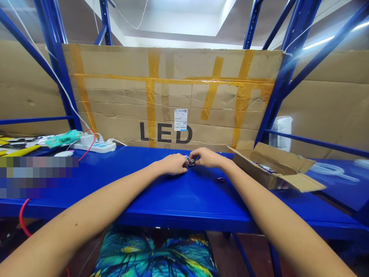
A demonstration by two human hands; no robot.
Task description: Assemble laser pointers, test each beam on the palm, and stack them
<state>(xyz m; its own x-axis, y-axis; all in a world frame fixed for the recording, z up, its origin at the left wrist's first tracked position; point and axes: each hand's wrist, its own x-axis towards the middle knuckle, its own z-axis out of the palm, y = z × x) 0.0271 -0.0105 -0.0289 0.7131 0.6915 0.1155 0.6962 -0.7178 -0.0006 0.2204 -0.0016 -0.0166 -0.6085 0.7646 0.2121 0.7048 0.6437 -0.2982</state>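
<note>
My left hand [172, 164] and right hand [206, 157] meet over the blue counter [178, 200]. Both have their fingers curled tight on a small metal piece [190, 161], one from each side, probably to steady it. It's too tiny to identify. Farther right, an open cardboard box [276, 169] sits within reach.

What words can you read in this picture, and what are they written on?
"LED": big black letters on the cardboard sheet behind the blue shelf.
White sticker on that cardboard: print and barcode too small to read.
Small metal part: too small to show any writing.
</note>
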